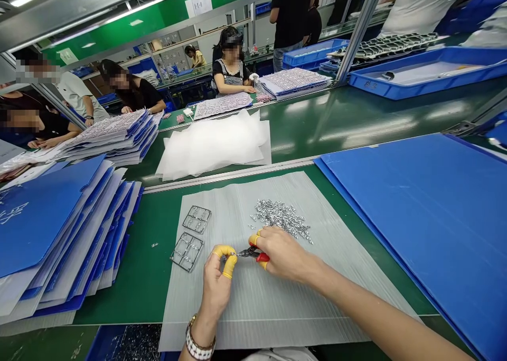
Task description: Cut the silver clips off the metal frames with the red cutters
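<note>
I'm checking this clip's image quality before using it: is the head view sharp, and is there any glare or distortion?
In the head view, glare streaks the glossy green workbench; the wide lens bows the metal rail and stretches the right forearm; the left hand, right hand and red-handled pliers look sharp.

Yellow rubber finger cots (224,252) are worn on the fingertips of both hands, with at least two seen on the left hand (216,286) and at least two on the right hand (285,255). A wristwatch (200,340) is worn on the left wrist, its case edged in a gold tone and its bracelet made of silver-toned links. The right forearm (380,311) is left bare. Pale fabric (277,355) is seen at the lower edge of the view, but whether it is part of the person's clothing cannot be told.
</note>
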Demonstrator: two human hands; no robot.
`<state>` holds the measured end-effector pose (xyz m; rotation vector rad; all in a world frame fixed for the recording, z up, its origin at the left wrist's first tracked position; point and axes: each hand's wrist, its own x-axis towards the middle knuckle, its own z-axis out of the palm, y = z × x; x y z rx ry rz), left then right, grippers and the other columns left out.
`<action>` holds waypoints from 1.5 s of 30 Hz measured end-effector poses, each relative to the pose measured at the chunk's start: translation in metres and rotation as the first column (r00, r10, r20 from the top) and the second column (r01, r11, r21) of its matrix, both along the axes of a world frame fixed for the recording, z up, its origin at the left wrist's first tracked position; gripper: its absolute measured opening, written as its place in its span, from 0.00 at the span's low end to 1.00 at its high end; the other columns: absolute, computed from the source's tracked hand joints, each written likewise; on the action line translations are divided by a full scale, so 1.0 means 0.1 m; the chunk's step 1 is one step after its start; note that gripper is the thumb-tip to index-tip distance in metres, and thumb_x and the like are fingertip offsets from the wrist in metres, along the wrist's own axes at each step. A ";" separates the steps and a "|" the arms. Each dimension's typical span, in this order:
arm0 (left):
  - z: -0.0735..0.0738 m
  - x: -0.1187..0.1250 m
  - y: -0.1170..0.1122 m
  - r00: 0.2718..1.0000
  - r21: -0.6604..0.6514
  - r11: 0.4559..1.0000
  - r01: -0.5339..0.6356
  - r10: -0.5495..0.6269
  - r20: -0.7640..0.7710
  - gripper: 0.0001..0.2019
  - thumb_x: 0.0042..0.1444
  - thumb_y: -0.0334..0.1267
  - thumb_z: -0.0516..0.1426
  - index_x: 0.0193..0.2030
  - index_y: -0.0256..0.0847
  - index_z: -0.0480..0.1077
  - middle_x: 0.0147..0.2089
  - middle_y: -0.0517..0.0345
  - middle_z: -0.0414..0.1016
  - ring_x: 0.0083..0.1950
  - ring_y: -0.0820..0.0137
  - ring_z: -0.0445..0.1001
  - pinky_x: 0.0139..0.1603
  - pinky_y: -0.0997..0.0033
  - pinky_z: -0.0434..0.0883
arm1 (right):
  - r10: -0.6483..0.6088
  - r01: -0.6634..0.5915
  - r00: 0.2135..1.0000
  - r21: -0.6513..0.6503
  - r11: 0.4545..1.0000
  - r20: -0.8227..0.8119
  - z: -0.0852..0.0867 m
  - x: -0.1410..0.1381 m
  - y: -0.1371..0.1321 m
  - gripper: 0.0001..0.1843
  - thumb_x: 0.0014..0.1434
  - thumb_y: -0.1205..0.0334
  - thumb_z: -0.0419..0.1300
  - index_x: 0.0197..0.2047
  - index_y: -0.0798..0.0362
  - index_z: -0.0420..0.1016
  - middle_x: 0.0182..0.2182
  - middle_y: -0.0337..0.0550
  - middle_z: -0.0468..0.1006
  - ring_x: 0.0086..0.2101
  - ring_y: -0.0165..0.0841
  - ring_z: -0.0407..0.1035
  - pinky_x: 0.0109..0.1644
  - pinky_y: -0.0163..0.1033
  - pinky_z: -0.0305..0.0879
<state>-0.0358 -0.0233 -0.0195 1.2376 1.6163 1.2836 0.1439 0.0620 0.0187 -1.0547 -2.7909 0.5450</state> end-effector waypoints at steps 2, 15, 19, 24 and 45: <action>-0.02 0.00 0.00 1.000 0.006 1.000 -0.003 0.003 0.005 0.09 0.55 0.43 0.58 0.36 0.41 0.73 0.35 0.54 0.72 0.36 0.68 0.68 0.39 0.70 0.66 | 0.005 -0.005 1.000 -0.005 1.000 -0.003 0.00 0.00 0.00 0.06 0.49 0.70 0.57 0.33 0.52 0.68 0.29 0.43 0.70 0.32 0.35 0.63 0.36 0.39 0.51; -0.04 0.02 0.01 0.982 -0.038 0.998 -0.046 0.052 0.181 0.12 0.51 0.46 0.60 0.37 0.39 0.73 0.37 0.53 0.72 0.39 0.67 0.69 0.42 0.69 0.67 | -0.089 0.088 0.995 0.029 0.996 0.049 -0.03 0.00 -0.01 0.07 0.50 0.70 0.58 0.35 0.54 0.71 0.29 0.44 0.72 0.31 0.36 0.66 0.33 0.38 0.51; -0.01 0.04 0.03 0.962 -0.081 0.995 -0.053 0.073 0.264 0.13 0.50 0.46 0.61 0.36 0.39 0.73 0.37 0.54 0.72 0.39 0.68 0.69 0.42 0.70 0.67 | -0.118 0.118 0.993 -0.028 0.993 0.025 -0.05 0.02 0.01 0.04 0.51 0.69 0.57 0.32 0.52 0.70 0.25 0.42 0.72 0.28 0.34 0.66 0.28 0.36 0.47; -0.01 0.04 0.05 0.945 -0.125 0.990 -0.071 0.107 0.309 0.14 0.47 0.46 0.63 0.35 0.38 0.73 0.35 0.54 0.73 0.38 0.68 0.69 0.40 0.71 0.66 | -0.121 0.120 0.993 -0.073 0.990 -0.003 -0.07 0.03 0.01 0.03 0.51 0.68 0.56 0.28 0.52 0.69 0.24 0.41 0.70 0.25 0.32 0.64 0.26 0.37 0.43; -0.01 0.04 0.10 0.911 -0.213 0.972 -0.100 0.176 0.372 0.13 0.42 0.44 0.65 0.30 0.37 0.73 0.29 0.58 0.74 0.32 0.72 0.70 0.36 0.74 0.65 | -0.243 0.205 0.966 -0.318 0.926 -0.086 -0.13 -0.05 -0.01 0.08 0.49 0.66 0.57 0.23 0.51 0.60 0.19 0.33 0.61 0.20 0.28 0.53 0.25 0.35 0.42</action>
